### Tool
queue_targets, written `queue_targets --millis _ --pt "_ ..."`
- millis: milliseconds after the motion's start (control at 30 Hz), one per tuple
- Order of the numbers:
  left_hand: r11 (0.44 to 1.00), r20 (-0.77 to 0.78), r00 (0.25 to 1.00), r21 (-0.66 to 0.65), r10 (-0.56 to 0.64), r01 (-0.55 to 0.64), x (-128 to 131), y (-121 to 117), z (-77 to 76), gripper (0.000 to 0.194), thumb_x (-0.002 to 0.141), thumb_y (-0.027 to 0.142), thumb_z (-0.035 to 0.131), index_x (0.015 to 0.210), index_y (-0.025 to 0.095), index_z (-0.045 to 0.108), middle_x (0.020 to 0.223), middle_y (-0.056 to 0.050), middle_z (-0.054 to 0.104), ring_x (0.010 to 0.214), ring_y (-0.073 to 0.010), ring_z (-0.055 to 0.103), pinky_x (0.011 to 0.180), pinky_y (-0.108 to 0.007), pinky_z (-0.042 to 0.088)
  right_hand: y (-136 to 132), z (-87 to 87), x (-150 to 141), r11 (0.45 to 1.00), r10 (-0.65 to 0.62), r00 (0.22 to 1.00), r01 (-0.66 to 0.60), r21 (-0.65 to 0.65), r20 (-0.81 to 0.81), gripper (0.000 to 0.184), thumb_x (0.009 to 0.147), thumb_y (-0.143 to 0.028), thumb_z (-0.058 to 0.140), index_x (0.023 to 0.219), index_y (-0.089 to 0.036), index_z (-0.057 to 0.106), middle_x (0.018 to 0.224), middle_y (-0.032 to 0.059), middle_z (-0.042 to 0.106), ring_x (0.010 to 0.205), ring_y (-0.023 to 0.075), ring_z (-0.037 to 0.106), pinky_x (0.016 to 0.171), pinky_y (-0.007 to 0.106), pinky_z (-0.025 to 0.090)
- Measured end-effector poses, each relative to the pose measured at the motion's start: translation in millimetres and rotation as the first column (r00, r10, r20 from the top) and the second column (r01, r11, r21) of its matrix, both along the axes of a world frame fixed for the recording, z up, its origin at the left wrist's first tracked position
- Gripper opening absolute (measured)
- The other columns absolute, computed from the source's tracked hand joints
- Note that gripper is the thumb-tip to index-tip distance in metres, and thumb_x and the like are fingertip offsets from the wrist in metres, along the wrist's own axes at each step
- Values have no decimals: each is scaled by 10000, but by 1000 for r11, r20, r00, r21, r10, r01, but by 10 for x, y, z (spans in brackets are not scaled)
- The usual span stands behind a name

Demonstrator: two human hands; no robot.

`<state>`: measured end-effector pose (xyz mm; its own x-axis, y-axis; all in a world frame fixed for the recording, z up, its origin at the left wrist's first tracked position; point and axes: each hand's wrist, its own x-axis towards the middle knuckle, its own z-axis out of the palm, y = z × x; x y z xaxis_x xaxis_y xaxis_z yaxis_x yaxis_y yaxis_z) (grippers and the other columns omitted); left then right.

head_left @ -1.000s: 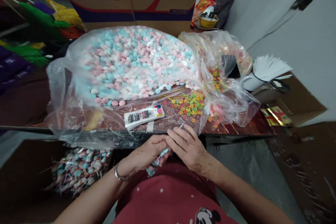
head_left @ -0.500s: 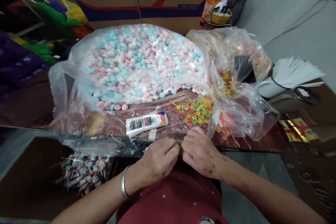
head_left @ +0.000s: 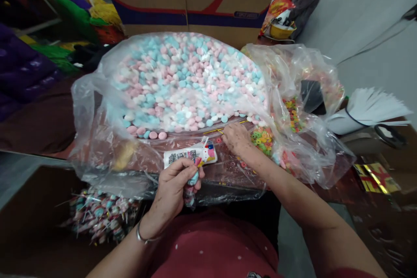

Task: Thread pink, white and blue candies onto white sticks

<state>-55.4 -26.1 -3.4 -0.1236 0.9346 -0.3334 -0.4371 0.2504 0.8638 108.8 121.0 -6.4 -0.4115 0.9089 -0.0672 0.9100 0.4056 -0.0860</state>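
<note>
In my left hand (head_left: 176, 182) is a clear-wrapped candy stick (head_left: 193, 179) with blue candy showing; pink and yellow show at its gathered top. Thumb and fingers close around it, hiding part. My right hand (head_left: 236, 139) reaches over the table, its curled fingertips at the end of a thin gold twist tie (head_left: 213, 130). Ring-shaped candies (head_left: 262, 139) in yellow, green and red lie beside that hand. Under the left hand's fingertips, a stack of printed white labels (head_left: 208, 154) rests on clear plastic. Behind is a big clear bag (head_left: 185, 82) of pink, blue and white candies.
At lower left, an open carton (head_left: 35, 208) holds many wrapped candy sticks (head_left: 100, 213). White paper sticks (head_left: 374, 104) stand in a container on the right. A large cardboard box (head_left: 195, 4) rises behind the bag, and a dark block (head_left: 312, 95) sits on another clear bag.
My hands, together at the table's front edge before, are now apart. The left moved leftward and shows the wrapped candy stick; the right moved forward to the twist ties. The view shifted slightly.
</note>
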Motion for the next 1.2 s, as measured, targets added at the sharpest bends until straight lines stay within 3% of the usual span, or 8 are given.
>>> queue_targets --millis 300,567,700,767,867,967,1033,1200 --pt "1000 131 991 -12 -27 29 -32 89 -38 230 716 285 720 685 160 529 629 -4 662 413 -79 525 356 -150 344 1 129 498 999 -48 998 47 -25 -41 219 895 -136 432 834 -156 641 803 60 663 742 170 551 673 266 370" --pt "993 164 980 -13 -115 119 154 82 -2 251 725 303 722 673 160 522 645 -11 665 405 -70 499 327 -138 320 -23 -28 239 999 41 998 -40 8 -51 188 876 -163 498 893 -126 681 975 145 671 956 249 544 855 340 386" --pt "992 159 980 -31 -116 123 140 67 -18 247 728 310 725 686 161 533 649 -16 670 405 -71 491 310 -132 305 -13 -39 323 997 78 984 -78 8 -158 221 890 -157 477 867 -152 697 948 109 679 942 225 551 882 343 394" --pt "991 163 980 -46 -116 125 117 74 -31 250 722 321 730 689 163 538 637 -17 664 387 -71 469 290 -137 294 4 -28 491 998 55 921 -52 18 -386 210 891 -211 497 833 -171 695 909 72 679 902 204 565 863 338 408" --pt "991 166 979 -53 -116 126 109 94 -30 261 710 326 735 682 163 533 624 -14 660 379 -72 460 284 -139 295 8 -10 751 994 -102 687 94 -51 -719 177 861 -285 535 809 -188 673 772 8 647 741 154 568 709 280 429" --pt "991 176 977 -37 -119 128 156 111 -7 261 704 314 738 689 165 524 638 -11 669 389 -75 482 290 -132 304 -93 30 857 972 -228 497 164 -168 -837 216 874 -357 520 787 -191 627 651 -29 586 554 104 503 541 224 371" --pt "987 190 970 -22 -153 160 212 123 5 249 709 307 737 701 166 531 647 -9 673 397 -82 503 288 -133 312 -243 71 806 979 -205 485 105 -176 -850 218 890 -343 498 770 -194 603 647 -32 583 529 91 494 521 212 365" --pt "956 219 933 9 -287 292 383 193 5 224 737 300 717 707 155 549 633 -18 675 393 -81 520 307 -137 342 -719 98 486 994 15 578 -99 -51 -816 152 867 -178 500 796 -197 633 740 -2 624 696 121 572 667 238 439"
